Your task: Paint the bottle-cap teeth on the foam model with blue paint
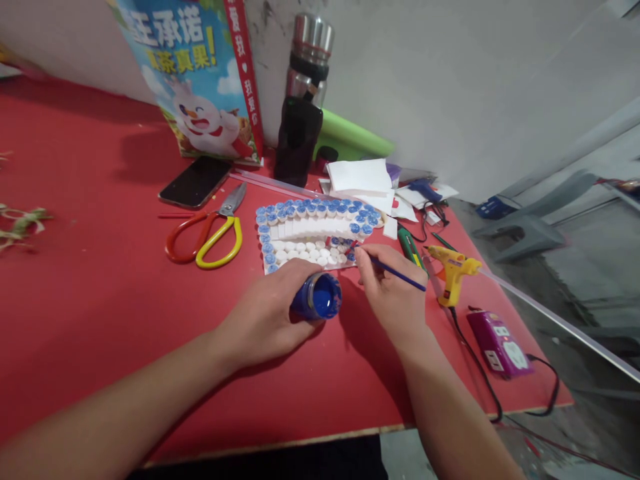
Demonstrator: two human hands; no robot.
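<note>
A red table (90, 320) bears the work. The model (310, 229), a piece built up from rows of small white discs, many with blue tops, lies on the table just beyond both hands, its near edge close to the left hand's fingers. A jar (304, 300) of blue paint sits in front of the model, between the hands. A slim blue brush (400, 273) slants from the right hand to the model's near right part; contact at the tip cannot be confirmed.

The left hand (273, 303) is curled around the jar, thumb and fingers on its sides, with the open mouth tilted toward the viewer. The right hand (393, 293) is nearly closed, pinching the brush between thumb and fingers.

Writing: the upright paper bag (200, 80) reads "王承诺" and "真茶真果!" on its front, with "爱我" and "我爱你" around a heart down its red side. The purple device (500, 343) carries white markings and a pale label; the label's text is too small to read.
</note>
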